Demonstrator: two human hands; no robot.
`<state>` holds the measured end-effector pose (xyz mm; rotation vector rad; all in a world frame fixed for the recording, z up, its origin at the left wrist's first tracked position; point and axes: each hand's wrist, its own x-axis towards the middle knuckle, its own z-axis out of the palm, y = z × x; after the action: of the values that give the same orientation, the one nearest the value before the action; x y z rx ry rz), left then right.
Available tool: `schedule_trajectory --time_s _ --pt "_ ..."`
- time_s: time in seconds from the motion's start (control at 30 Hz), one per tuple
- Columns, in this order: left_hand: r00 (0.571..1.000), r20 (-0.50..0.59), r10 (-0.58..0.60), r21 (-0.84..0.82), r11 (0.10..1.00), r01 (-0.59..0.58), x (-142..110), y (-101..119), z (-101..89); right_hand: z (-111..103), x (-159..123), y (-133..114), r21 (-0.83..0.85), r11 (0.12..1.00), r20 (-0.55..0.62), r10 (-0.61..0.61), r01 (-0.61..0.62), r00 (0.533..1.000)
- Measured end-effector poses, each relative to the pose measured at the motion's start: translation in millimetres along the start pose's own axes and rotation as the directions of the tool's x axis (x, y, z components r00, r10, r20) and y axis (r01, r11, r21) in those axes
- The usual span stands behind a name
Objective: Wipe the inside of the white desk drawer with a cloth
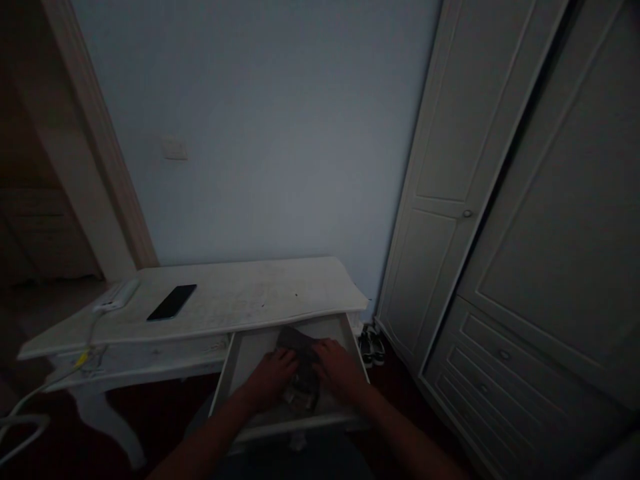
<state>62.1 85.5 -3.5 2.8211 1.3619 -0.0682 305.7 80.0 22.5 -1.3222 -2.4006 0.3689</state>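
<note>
Both my hands reach into the pulled-out white drawer (260, 347) of a desk. In it lies a soft-looking dark grey cloth-like item (298, 339), its exact kind hard to make out in the dim light. My left hand (275, 375) is closed on its left side, fingers curled over the grey material. From the right, my right hand (336, 365) grips the same item, with fingertips close to those of the left. Something small and partly shiny (300, 399) shows between my wrists, too dark to name.
A black phone (172, 303) and a white power strip (118, 295) with a cable lie on the white desktop (260, 283). A pale wardrobe (440, 267) stands on the right. Dark shoes (371, 345) sit on the floor between desk and wardrobe.
</note>
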Motion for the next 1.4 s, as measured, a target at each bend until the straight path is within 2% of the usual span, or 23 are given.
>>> schedule_trajectory --time_s 0.13,0.23,0.4,0.5,0.63,0.8,0.97,1.13,1.3,1.4 --pt "1.000 0.018 -0.002 0.002 1.000 0.002 3.3 -4.7 0.6 5.6 49.8 1.4 -0.071 0.997 0.110 0.034 -0.026 0.993" --pt "1.000 0.021 0.011 -0.011 1.000 -0.010 1.0 -6.1 -0.4 15.8 70.5 7.3 -0.068 0.996 0.182 0.063 -0.051 0.981" --pt "0.998 0.040 0.044 -0.027 0.999 -0.043 -15.0 -10.8 0.6 27.4 77.0 16.9 -0.024 0.999 0.215 0.029 -0.024 0.976" --pt "0.999 0.043 0.017 -0.026 1.000 -0.015 -21.9 -14.9 0.6 30.8 77.8 18.2 -0.003 0.998 0.197 0.055 -0.056 0.979" --pt "0.998 0.065 -0.008 -0.042 0.999 0.011 -20.9 -14.6 0.8 35.0 84.9 19.3 0.013 0.990 0.185 0.136 -0.140 0.973" --pt "0.998 0.064 0.020 -0.060 0.998 -0.016 -16.0 -10.7 -1.6 36.5 95.7 25.8 0.037 0.981 0.275 0.171 -0.189 0.946" --pt "0.999 0.033 -0.033 -0.122 0.992 0.037 -11.8 -13.3 -15.1 38.2 94.6 28.3 0.116 0.987 0.300 0.071 -0.110 0.951" --pt "0.989 0.027 -0.148 -0.177 0.973 0.151 0.9 -14.1 -23.2 37.7 89.4 23.4 0.148 0.988 0.204 0.006 -0.036 0.979" --pt "0.986 0.062 -0.156 -0.267 0.949 0.167 18.7 -18.0 -25.6 23.0 71.1 9.9 0.087 0.996 0.010 -0.022 0.021 1.000" --pt "0.987 0.099 -0.125 -0.312 0.938 0.150 28.2 -23.0 -27.9 24.1 52.0 -2.2 -0.036 0.995 0.060 -0.093 0.095 0.994"
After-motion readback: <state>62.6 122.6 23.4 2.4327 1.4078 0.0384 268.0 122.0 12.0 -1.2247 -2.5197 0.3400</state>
